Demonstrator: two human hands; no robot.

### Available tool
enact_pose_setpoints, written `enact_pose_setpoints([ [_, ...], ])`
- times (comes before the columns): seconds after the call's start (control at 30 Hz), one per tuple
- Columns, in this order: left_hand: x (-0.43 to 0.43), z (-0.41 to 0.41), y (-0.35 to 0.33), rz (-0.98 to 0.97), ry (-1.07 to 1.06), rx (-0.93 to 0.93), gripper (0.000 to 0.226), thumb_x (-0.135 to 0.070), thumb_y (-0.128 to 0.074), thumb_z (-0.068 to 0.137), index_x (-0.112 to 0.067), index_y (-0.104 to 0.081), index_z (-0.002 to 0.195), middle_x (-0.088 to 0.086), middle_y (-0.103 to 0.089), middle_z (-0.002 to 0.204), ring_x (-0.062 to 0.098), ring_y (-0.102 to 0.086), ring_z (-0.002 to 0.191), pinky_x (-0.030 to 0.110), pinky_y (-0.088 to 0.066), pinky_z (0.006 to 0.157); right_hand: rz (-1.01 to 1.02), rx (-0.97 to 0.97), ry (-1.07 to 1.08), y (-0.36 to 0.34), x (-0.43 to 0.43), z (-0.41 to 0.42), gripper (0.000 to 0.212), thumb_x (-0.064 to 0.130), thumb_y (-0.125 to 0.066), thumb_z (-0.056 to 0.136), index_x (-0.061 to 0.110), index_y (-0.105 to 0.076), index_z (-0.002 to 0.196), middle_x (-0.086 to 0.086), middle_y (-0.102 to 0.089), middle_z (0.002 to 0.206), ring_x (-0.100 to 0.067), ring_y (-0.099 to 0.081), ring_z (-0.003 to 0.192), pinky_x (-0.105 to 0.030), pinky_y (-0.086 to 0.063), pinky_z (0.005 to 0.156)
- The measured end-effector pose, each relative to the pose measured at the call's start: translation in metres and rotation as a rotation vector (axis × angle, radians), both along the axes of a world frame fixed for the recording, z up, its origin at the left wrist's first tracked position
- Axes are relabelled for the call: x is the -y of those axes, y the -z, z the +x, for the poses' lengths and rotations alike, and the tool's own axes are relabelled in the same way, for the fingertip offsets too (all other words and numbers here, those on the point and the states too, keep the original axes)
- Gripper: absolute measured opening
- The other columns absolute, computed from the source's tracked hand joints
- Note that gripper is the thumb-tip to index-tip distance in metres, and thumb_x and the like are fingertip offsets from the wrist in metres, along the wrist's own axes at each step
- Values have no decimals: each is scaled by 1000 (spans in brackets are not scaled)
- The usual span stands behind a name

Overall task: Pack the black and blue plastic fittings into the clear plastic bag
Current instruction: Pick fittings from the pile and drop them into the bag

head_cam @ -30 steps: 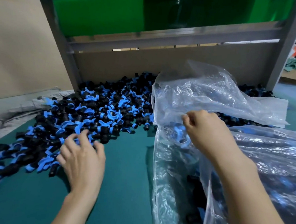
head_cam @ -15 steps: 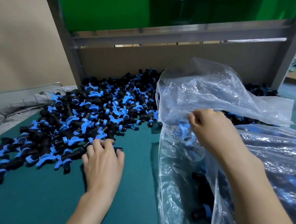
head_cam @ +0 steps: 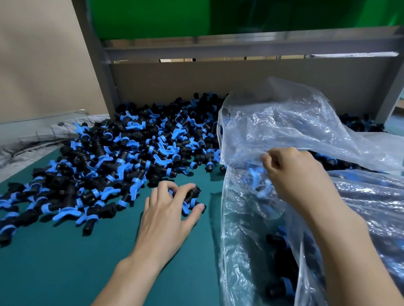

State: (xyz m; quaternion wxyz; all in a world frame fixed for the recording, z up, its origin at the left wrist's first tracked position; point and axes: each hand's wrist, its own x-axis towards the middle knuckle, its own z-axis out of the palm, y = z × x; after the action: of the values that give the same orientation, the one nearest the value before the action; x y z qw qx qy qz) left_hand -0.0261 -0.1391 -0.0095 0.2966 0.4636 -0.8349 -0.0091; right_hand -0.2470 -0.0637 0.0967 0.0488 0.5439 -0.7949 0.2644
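Note:
A big pile of black and blue plastic fittings point(head_cam: 124, 152) covers the left and back of the green table point(head_cam: 45, 261). My left hand point(head_cam: 167, 217) sits at the pile's near right edge, its fingers curled round a few fittings point(head_cam: 192, 197) on the table. To the right stands the clear plastic bag point(head_cam: 281, 139), crumpled and partly filled with fittings seen through the film. My right hand point(head_cam: 297, 178) pinches the bag's upper edge and holds it up.
A grey metal frame point(head_cam: 227, 47) and a cardboard panel point(head_cam: 225, 82) close off the back of the table, with a green sheet above. Cardboard stands at the left. Crumpled grey fabric point(head_cam: 30, 138) lies at the table's left edge.
My left hand has slid rightward along the pile's near edge toward the bag and closed round a few fittings. My right hand has kept its hold on the bag's edge.

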Motion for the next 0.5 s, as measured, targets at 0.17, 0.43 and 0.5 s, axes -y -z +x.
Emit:
enact_pose_setpoints([
  [0.17, -7, -14, -1, -59, 84, 180, 43, -64, -32, 95, -41, -60, 120, -10, -39, 90, 14, -39, 92, 31, -35, 82, 5, -6, 7, 0, -1, 0, 37, 28, -39, 102, 7, -49, 73, -13, -56, 70, -36, -56, 70, -38, -40, 58],
  [0.43, 3, 1, 6, 29, -17, 110, 15, -41, -41, 98, -32, -52, 102, -12, -47, 95, 15, -43, 93, 31, -37, 85, -3, 1, 2, 0, -1, 1, 38, 27, -39, 102, 5, -50, 73, -15, -58, 67, -36, -58, 66, -39, -47, 62],
  [0.5, 5, 1, 6, 66, -54, 42, 15, -43, -44, 97, -30, -44, 104, -15, -49, 99, 14, -45, 96, 31, -38, 86, -4, 4, -1, 0, -1, 0, 38, 26, -40, 102, 5, -51, 73, -15, -58, 66, -36, -58, 66, -39, -48, 62],
])
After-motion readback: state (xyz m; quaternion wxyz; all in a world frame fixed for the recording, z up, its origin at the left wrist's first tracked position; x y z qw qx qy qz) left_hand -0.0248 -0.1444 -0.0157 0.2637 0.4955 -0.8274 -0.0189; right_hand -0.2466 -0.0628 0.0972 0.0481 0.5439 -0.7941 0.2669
